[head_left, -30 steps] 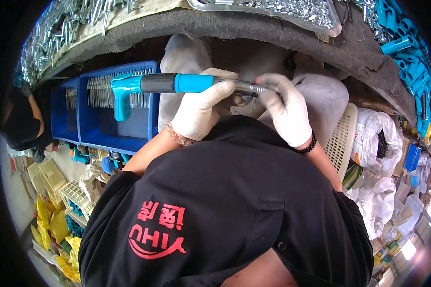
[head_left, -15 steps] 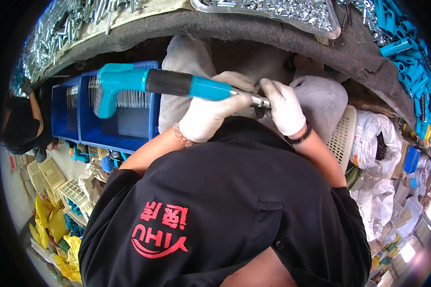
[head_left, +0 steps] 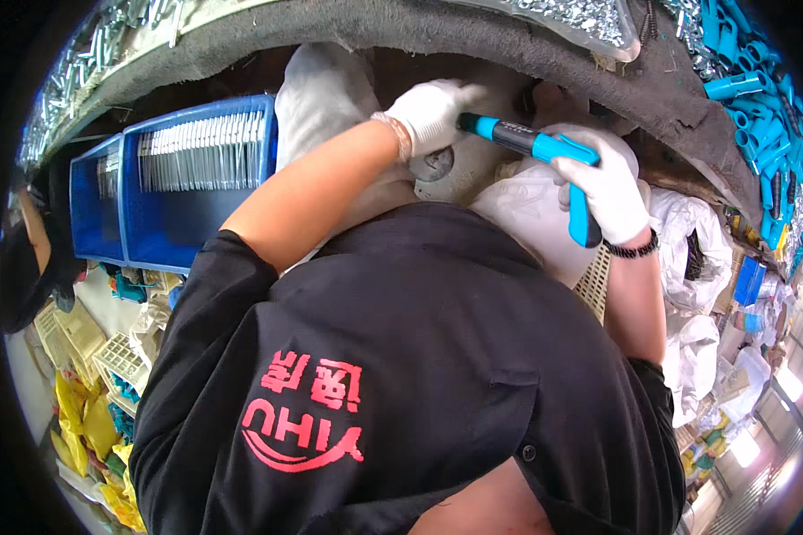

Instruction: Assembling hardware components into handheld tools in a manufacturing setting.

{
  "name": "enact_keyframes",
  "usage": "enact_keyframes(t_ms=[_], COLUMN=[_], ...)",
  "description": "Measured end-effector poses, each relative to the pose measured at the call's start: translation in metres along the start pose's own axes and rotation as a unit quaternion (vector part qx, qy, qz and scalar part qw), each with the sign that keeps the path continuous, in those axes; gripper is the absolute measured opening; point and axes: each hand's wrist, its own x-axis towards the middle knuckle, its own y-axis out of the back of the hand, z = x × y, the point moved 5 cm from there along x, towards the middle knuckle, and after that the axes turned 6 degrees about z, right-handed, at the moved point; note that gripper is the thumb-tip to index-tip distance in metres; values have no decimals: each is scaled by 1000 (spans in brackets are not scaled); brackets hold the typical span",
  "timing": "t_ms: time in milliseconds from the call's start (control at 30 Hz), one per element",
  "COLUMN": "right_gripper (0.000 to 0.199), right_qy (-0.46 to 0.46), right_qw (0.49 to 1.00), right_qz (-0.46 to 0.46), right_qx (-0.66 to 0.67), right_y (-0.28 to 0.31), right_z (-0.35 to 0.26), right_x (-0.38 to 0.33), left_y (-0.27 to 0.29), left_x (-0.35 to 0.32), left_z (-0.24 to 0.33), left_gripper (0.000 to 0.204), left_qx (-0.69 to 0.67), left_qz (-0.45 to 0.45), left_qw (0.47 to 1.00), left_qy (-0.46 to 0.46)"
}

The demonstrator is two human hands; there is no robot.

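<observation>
My right hand (head_left: 611,187), in a white glove, is closed around the rear of a teal and black nail gun (head_left: 515,136) beside its pistol handle. The handle (head_left: 582,217) points down toward me, and the tool's front end points left. My left hand (head_left: 430,116), also in a white glove, is at that front end with its fingers curled. Its fingertips are blurred, and whatever they hold is hidden. Any metal barrel at the front is out of sight. Both hands are above my lap, short of the workbench edge.
A cloth-covered workbench (head_left: 330,37) curves across the far side, bearing a tray of small metal parts (head_left: 589,20) and a pile of teal housings (head_left: 763,125). Blue bins (head_left: 201,218) with rows of metal pins stand left. White sacks (head_left: 687,339) stand right.
The nail gun has swung round: its handle was at the left and is now at the right in my right hand. My left hand has moved up and away from the tool's body.
</observation>
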Motion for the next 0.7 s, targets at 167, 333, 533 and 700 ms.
enact_keyframes(t_ms=[167,333,533,700], right_gripper=[31,30,35,41], right_qy=[-87,-135,-151,255], right_qw=[993,984,980,901], right_qz=[-37,-53,-59,-121], right_qx=[-65,-99,-114,-329], right_y=[-17,-42,-56,-79], right_z=[34,52,57,35], right_x=[51,77,95,56], left_y=[20,21,14,20], left_x=[9,2,6,11], left_z=[-50,-57,-67,-34], left_gripper=[60,57,57,59], left_qx=[-186,-375,-335,-256], left_qz=[69,101,93,-109], left_qw=[951,883,907,938], left_qy=[237,265,238,208])
